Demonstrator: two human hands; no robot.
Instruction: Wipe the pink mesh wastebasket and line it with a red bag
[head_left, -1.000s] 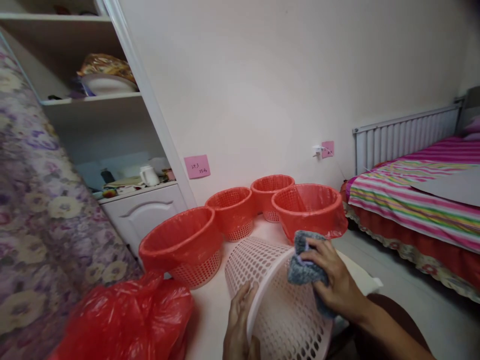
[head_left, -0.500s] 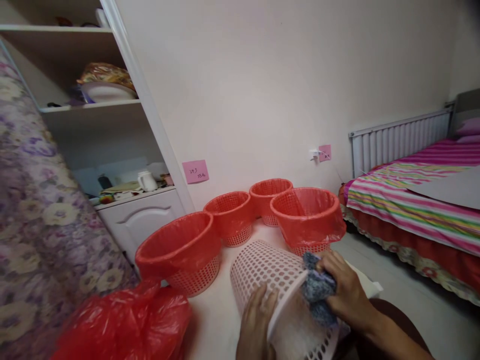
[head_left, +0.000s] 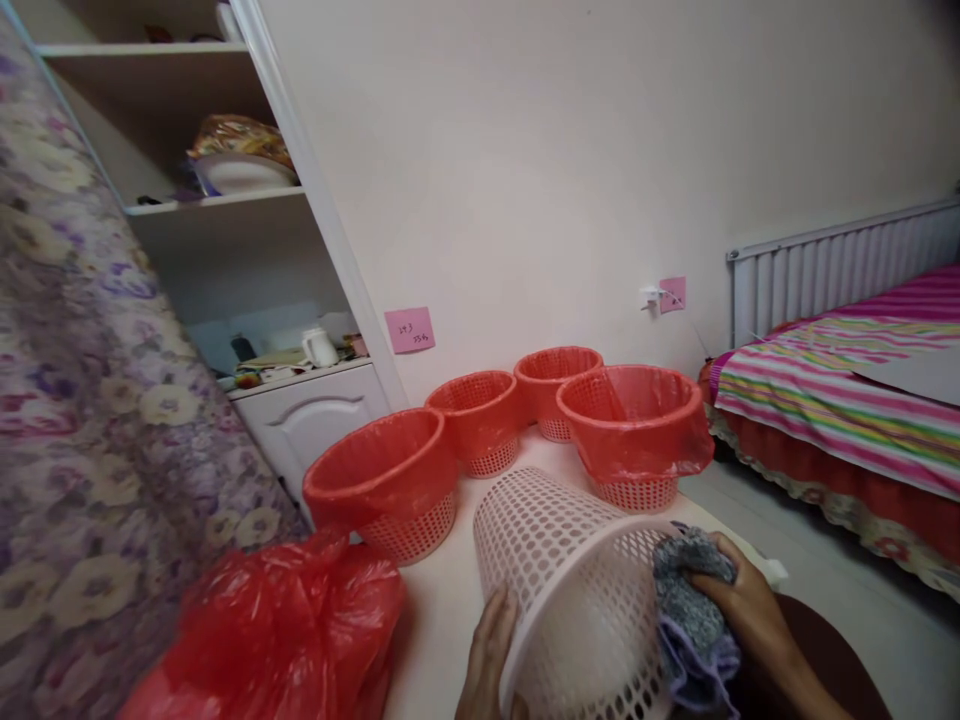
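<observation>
- The pale perforated basket (head_left: 577, 580) lies on its side on the worktop (head_left: 435, 620), mouth toward the person; left hand (head_left: 491, 660) fingers flat against its rim, apart, steadying not gripping
- Right hand (head_left: 754, 610) fingers clamped on a grey cloth (head_left: 686, 600), pressed to the basket's wall just beyond the fingertips
- Basket looks light, stiff, apt to roll; best held at the solid rim; cloth soft, limp

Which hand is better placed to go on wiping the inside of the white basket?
Right. The right hand holds the grey cloth at the white basket rim, while the left hand steadies its outside wall.
</observation>
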